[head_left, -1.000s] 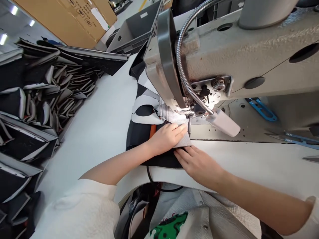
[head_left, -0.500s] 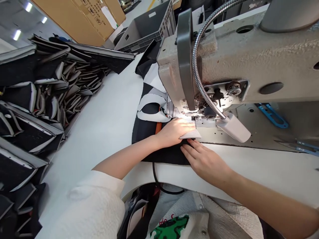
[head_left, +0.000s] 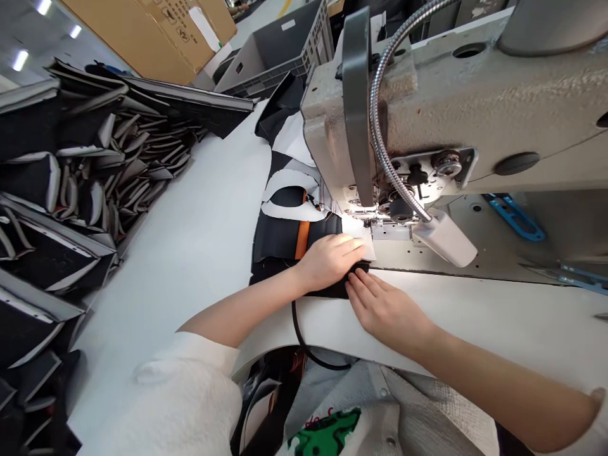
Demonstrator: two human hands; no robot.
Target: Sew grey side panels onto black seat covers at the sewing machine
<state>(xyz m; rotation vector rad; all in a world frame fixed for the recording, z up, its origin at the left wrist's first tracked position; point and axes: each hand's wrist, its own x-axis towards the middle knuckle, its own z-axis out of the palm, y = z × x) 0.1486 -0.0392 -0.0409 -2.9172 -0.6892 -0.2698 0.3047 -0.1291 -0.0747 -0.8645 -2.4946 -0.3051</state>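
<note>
A black fabric panel (head_left: 280,244) with an orange strip (head_left: 302,239) and white backing pieces (head_left: 291,211) lies beneath the head of a sewing machine (head_left: 456,114). Close to the lit needle area, my left hand (head_left: 330,261) is closed, its bent fingers pressed together on the panel and on a pale textured strip (head_left: 367,246) at its right edge. My right hand (head_left: 392,310) grips the panel's near right corner; its fingers are together and the thumb is hidden. The needle tip cannot be made out in the glare.
Stacked black padded pieces (head_left: 90,164) crowd the left side of the white table (head_left: 190,228). Behind stand a grey crate (head_left: 280,47) and a cardboard box (head_left: 156,38). Blue thread snips (head_left: 515,218) lie on the machine bed, with another blue-handled tool (head_left: 582,277) farther right. A white lamp (head_left: 446,239) hangs nearby.
The panel's near layer is folded differently, exposing more of the orange strip and black face. My left hand has moved slightly down and left; the right remains at the corner.
</note>
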